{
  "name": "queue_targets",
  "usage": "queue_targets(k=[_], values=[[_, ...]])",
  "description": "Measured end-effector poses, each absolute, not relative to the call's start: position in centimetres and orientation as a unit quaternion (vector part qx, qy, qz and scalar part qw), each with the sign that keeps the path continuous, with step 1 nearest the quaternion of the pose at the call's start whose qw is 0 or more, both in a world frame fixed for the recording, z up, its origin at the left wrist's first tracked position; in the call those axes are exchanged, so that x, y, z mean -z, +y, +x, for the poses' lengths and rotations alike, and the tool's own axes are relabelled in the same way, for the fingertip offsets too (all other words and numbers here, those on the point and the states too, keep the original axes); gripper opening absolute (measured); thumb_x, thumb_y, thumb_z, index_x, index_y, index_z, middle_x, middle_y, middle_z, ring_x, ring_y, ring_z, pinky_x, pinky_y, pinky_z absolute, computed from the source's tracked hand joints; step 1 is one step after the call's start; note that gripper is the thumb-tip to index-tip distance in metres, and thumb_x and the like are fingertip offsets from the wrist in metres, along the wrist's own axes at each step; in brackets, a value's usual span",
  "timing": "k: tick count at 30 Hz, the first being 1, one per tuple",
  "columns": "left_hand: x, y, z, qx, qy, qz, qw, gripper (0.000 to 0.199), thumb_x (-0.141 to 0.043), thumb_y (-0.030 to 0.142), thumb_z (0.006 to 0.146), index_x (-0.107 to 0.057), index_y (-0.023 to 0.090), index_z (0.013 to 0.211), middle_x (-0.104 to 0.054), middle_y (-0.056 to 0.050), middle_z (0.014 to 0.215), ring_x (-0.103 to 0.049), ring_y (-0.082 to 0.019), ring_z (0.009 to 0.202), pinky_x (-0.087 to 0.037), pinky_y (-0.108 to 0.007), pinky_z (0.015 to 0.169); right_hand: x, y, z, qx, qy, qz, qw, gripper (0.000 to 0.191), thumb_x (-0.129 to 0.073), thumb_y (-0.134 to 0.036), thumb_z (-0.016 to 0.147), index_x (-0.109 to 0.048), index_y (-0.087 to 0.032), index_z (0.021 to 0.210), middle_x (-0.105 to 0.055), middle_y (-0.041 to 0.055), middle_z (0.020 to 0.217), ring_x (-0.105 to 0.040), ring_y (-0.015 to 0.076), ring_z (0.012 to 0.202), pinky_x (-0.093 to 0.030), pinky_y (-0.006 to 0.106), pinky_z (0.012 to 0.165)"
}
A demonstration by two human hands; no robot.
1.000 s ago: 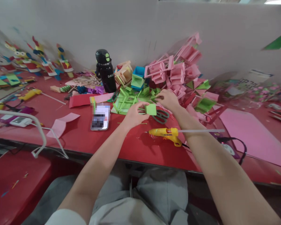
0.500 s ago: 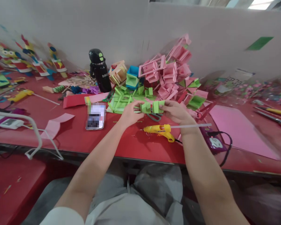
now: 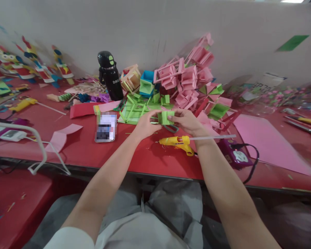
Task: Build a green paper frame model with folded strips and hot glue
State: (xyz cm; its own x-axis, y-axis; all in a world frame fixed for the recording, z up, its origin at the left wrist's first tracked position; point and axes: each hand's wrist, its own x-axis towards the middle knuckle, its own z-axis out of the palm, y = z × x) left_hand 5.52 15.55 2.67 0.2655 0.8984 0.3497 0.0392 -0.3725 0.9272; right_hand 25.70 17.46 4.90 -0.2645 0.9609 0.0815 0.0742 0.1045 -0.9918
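Head camera view, looking down past two bare forearms at a red-topped bench set against a pale grey wall. At the centre, a small light-green folded-paper block is held just above the bench, between the person's two hands. The left hand pinches its left side between thumb and curved fingers; the right hand pinches its right side, thumb on the face towards the viewer. Whether the block is one piece or several pressed together cannot be told.

Under the block, partly hidden, shows the dark loop of a scissors handle. Nearer the person lies a yellow plastic glue gun, nozzle pointing left, a long translucent glue stick jutting from its back towards a purple power socket box.

Behind the hands spreads a pile of light-green paper strips and pieces. Beyond it stand a black lidded bottle, a blue paper box with a green panel and a tall heap of pink folded-paper frames. Left of the hands lies a phone with a blurred screen; to the right, a flat pink sheet.
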Motion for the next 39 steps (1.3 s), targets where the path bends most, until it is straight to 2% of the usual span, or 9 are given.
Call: queue_targets(k=[6,11,15,19,24,32,36,39], values=[[-2.95,15.42,5.42,-0.489,0.343,0.674,0.434,0.06,-0.071,0.002,0.068,-0.065,0.016,0.126,-0.074,-0.009,0.111,-0.074,-0.021,0.095,-0.062,-0.034,0.086,-5.06,17.37,25.51,-0.449,-0.631,-0.463,0.43,0.04,-0.092,-0.049,0.058,-0.069,-0.02,0.072,-0.062,-0.0022,0.063,-0.047,0.0096,0.054,-0.036,0.026,0.05],[-2.97,15.51,5.37,-0.487,0.343,0.666,0.449,0.062,-0.071,0.002,0.068,-0.063,0.013,0.128,-0.073,-0.009,0.107,-0.074,-0.02,0.089,-0.062,-0.031,0.077,-4.97,17.3,25.31,-0.431,-0.624,-0.488,0.431,0.039,-0.092,-0.046,0.057,-0.07,-0.02,0.074,-0.066,-0.0001,0.067,-0.056,0.0127,0.06,-0.044,0.028,0.056],[-2.79,15.59,5.36,-0.487,0.336,0.665,0.456,0.06,-0.073,0.003,0.067,-0.063,0.014,0.126,-0.072,-0.01,0.11,-0.074,-0.02,0.091,-0.062,-0.034,0.082,-4.76,17.36,25.24,-0.417,-0.621,-0.501,0.435,0.041,-0.092,-0.045,0.056,-0.064,-0.022,0.075,-0.066,-0.0001,0.068,-0.06,0.0157,0.064,-0.047,0.029,0.057],[-2.88,15.38,5.36,-0.484,0.327,0.667,0.463,0.063,-0.078,0.008,0.068,-0.061,0.016,0.127,-0.071,-0.011,0.116,-0.074,-0.021,0.095,-0.062,-0.037,0.087,-4.5,17.56,25.24,-0.403,-0.621,-0.496,0.454,0.046,-0.092,-0.042,0.054,-0.059,-0.023,0.08,-0.068,0.0008,0.078,-0.063,0.0174,0.07,-0.052,0.032,0.063],[-3.39,15.26,5.38,-0.507,0.328,0.68,0.416,0.041,-0.075,0.017,0.08,-0.067,0.018,0.12,-0.068,-0.012,0.13,-0.067,-0.022,0.116,-0.058,-0.036,0.098,-4.43,17.7,25.16,-0.392,-0.628,-0.463,0.488,0.052,-0.093,-0.041,0.055,-0.062,-0.023,0.093,-0.072,0.0031,0.086,-0.068,0.0208,0.081,-0.058,0.038,0.075],[-3.15,15.69,5.15,-0.513,0.339,0.657,0.436,0.04,-0.075,0.016,0.082,-0.072,0.019,0.122,-0.073,-0.009,0.119,-0.071,-0.021,0.104,-0.062,-0.039,0.094,-4.18,17.86,25.35,-0.384,-0.658,-0.407,0.504,0.047,-0.088,-0.045,0.063,-0.066,-0.024,0.099,-0.073,0.0055,0.095,-0.069,0.0246,0.097,-0.058,0.042,0.086],[-2.95,15.7,5.17,-0.515,0.339,0.611,0.497,0.037,-0.071,0.019,0.087,-0.073,0.021,0.123,-0.074,-0.005,0.108,-0.073,-0.017,0.09,-0.065,-0.038,0.086,-4.19,17.68,25.31,-0.374,-0.666,-0.394,0.512,0.045,-0.087,-0.041,0.065,-0.067,-0.024,0.102,-0.072,0.0045,0.096,-0.068,0.0228,0.096,-0.057,0.041,0.089],[-2.94,15.72,5.25,-0.524,0.339,0.594,0.508,0.035,-0.072,0.018,0.086,-0.075,0.022,0.121,-0.074,-0.004,0.108,-0.073,-0.016,0.089,-0.066,-0.038,0.086,-4.26,17.54,25.27,-0.356,-0.67,-0.386,0.525,0.042,-0.086,-0.04,0.067,-0.069,-0.024,0.102,-0.071,0.0038,0.096,-0.067,0.0215,0.092,-0.057,0.04,0.089]])
